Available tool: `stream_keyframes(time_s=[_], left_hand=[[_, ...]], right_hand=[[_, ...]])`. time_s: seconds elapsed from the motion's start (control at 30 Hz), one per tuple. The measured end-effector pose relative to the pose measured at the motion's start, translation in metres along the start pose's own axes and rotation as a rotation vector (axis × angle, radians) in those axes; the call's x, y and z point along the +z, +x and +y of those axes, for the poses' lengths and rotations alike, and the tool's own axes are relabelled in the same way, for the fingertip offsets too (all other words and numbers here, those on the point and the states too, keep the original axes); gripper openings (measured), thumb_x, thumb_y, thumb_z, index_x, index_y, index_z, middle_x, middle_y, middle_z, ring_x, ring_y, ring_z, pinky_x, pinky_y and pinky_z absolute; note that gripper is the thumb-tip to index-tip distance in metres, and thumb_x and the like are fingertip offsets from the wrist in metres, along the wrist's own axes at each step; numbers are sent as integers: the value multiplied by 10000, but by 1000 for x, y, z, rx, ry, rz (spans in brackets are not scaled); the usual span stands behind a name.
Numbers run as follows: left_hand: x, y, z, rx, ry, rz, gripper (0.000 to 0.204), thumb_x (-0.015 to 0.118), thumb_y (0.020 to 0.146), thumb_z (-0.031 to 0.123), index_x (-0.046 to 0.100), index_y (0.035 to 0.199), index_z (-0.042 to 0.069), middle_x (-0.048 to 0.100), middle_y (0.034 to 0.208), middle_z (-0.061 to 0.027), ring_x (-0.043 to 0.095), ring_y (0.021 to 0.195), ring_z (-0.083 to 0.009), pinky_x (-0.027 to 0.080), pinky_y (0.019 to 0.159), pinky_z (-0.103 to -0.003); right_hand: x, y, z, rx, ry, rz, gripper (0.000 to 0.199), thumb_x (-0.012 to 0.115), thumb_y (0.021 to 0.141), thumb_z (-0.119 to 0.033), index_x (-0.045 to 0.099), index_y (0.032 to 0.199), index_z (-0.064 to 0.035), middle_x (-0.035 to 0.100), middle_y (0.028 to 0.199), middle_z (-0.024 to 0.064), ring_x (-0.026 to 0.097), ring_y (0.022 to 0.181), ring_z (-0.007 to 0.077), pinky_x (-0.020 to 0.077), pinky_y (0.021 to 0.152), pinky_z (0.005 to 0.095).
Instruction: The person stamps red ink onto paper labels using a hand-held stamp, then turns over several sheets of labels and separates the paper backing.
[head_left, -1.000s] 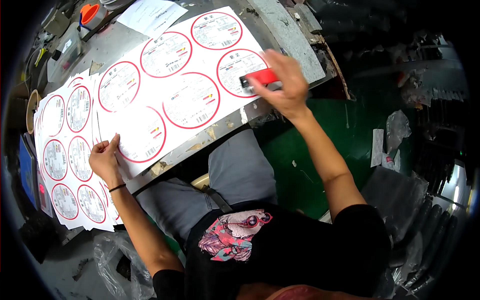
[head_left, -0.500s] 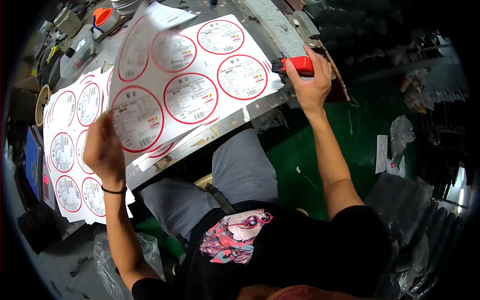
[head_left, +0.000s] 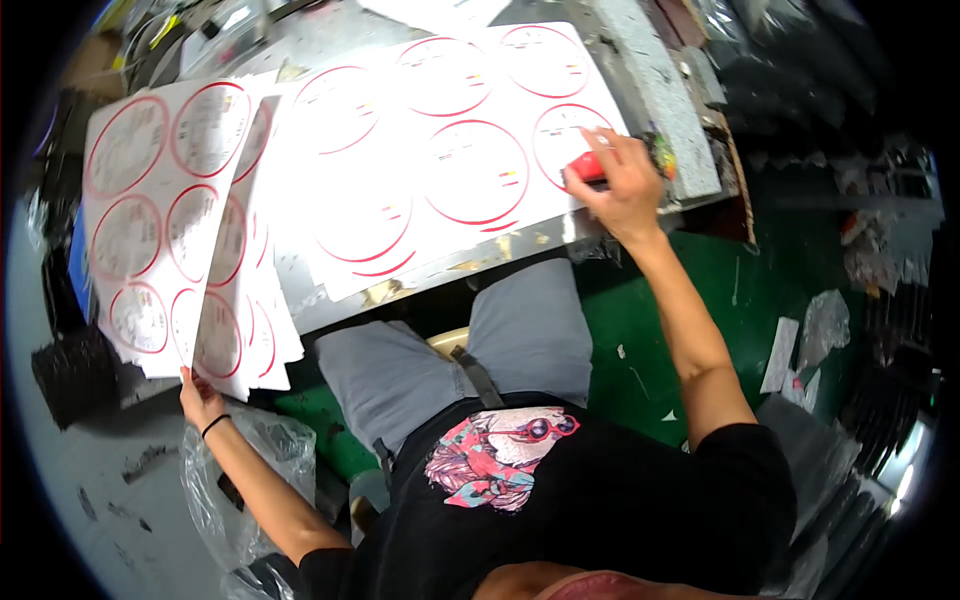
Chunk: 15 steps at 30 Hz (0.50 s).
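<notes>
My left hand (head_left: 201, 396) pinches the near edge of a printed sheet (head_left: 190, 235) on top of the left pile. That sheet carries several red-ringed round labels, and its right edge stands off the sheets (head_left: 225, 330) beneath. On the right, a second pile of label sheets (head_left: 477, 172) lies along the table's near edge, its print partly washed out by glare. My right hand (head_left: 630, 190) is over that pile's right end, fingers curled round a small red hand tool (head_left: 588, 167). The tool's kind is not clear, and the hand covers part of it.
The metal table (head_left: 330, 312) ends just in front of my knees. A grey stone-like strip (head_left: 665, 90) runs along its right side. Loose papers (head_left: 440, 10) lie at the back. A clear plastic bag (head_left: 220, 490) rests on the floor at lower left.
My left hand has carried a sheet from the right pile to the left pile. My right hand, still with the red tool, now sits over the right pile. The view has shifted.
</notes>
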<state>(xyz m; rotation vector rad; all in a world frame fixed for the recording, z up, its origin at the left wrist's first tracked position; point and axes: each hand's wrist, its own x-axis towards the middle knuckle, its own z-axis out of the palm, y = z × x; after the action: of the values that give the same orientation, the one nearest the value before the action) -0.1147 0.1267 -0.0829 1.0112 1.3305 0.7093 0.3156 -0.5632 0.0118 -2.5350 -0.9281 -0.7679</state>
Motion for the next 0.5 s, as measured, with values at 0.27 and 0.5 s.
stream_keyframes(time_s=[0.27,0.5], left_hand=[[53,-47,-22,636,405,580,271,843,886,187,721,812,-43,699,758,-56,577,671,-142,503,626,-324],[82,-100,-2,629,988,650,518,814,853,366,641,1176,0,633,1035,-155,620,975,-327,499,889,-468]], right_hand=[[49,19,-131,-23,13,-45,588,849,783,-278,681,1319,-106,670,1151,130,659,984,304,561,777,410],[46,71,-248,-90,143,94,590,847,791,-317,684,1318,-106,659,1188,162,657,998,313,558,808,410]])
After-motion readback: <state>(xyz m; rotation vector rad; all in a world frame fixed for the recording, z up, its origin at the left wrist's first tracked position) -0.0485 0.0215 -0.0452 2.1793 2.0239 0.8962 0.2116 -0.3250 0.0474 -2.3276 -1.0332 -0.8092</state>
